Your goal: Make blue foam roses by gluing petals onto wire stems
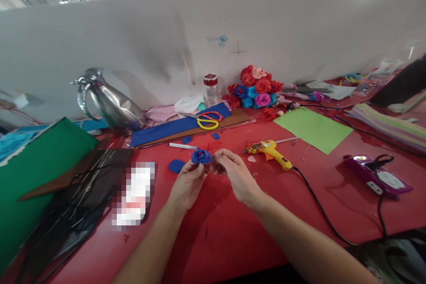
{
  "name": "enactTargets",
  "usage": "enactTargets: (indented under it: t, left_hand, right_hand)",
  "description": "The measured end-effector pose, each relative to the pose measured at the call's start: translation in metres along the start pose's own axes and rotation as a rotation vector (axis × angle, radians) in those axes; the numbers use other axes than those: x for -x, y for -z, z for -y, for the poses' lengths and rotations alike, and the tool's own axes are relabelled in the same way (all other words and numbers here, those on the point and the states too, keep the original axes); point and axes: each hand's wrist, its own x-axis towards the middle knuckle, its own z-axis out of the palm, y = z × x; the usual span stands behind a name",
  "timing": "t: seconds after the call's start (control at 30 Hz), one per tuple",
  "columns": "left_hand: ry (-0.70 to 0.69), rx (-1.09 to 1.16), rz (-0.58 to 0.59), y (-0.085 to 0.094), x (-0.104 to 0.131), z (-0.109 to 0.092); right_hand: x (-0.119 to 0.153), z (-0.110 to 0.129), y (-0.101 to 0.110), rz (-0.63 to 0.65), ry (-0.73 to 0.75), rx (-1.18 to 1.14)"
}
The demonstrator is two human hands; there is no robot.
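Observation:
A blue paper flower [201, 156] with a small red centre is held up over the red table by my left hand [189, 184], its fingers closed around the underside. Close beside the bloom, my right hand [237, 173] has its thumb and fingertips pinched together; whatever is between them is too small to make out. Blue cut petals [175, 166] lie just left of the flower. Behind it rest a white pen [183, 146] and scissors [208, 123] with red and yellow handles, on blue and brown strips.
To the right lies a yellow glue gun [279, 156], its black cord trailing to a purple power box [376, 177]. Finished flowers [258, 86], a glass jar [211, 91] and a metal jug [109, 102] stand along the wall. Green paper [313, 128] lies at right.

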Motion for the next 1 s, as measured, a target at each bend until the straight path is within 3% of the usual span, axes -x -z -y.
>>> enactTargets:
  t: [0.27,0.67,1.0]
  left_hand:
    - [0.062,0.126,-0.113,0.000,0.000,-0.001]
    - [-0.112,-0.094,-0.056,-0.012,0.005,0.003]
    - [-0.181,-0.105,-0.063,-0.011,0.004,0.003]
  right_hand:
    - [-0.003,-0.012,-0.001,0.046,0.054,0.050]
    - [-0.003,-0.018,-0.001,-0.037,0.162,0.079]
    - [-0.001,-0.021,0.000,-0.108,0.237,0.181]
